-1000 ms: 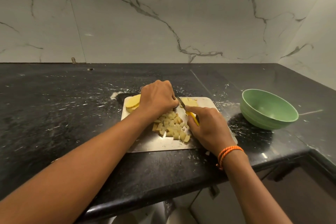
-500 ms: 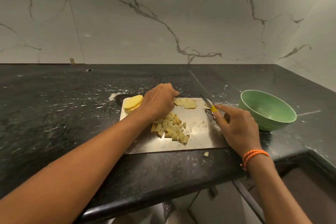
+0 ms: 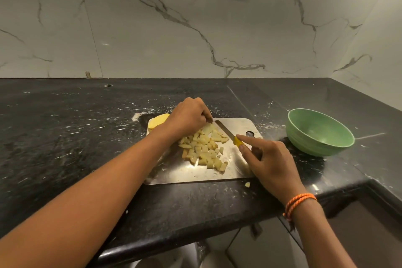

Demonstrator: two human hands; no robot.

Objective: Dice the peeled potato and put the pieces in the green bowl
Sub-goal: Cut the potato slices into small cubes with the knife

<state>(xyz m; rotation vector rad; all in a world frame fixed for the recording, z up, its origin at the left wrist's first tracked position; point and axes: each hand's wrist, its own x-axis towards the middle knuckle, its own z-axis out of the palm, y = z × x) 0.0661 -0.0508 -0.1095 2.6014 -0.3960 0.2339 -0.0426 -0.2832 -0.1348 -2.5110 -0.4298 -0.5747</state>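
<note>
Left of centre in the frame, a large uncut piece of peeled potato [image 3: 157, 122] lies at the far left corner of the steel cutting board [image 3: 191, 173], partly hidden behind the left hand [image 3: 187, 117]. That hand sits at the board's upper edge with its fingers curled down onto potato slices [image 3: 208, 129] at the top of the pile; how firmly it grips them cannot be told. Below it, in the middle of the frame, the diced potato pieces [image 3: 204, 151] lie heaped on the board. Just right of the heap, the knife [image 3: 227, 132] slants across the board, blade toward the upper left, its yellow handle gripped by the right hand [image 3: 270, 164], whose index finger stretches along the handle's top. An orange bracelet [image 3: 299, 201] circles that wrist. One stray potato bit [image 3: 247, 184] rests on the black countertop [image 3: 65, 137] just off the board's near right corner. At the right, apart from the board, stands the green bowl [image 3: 319, 132] with no pieces visible inside.
</note>
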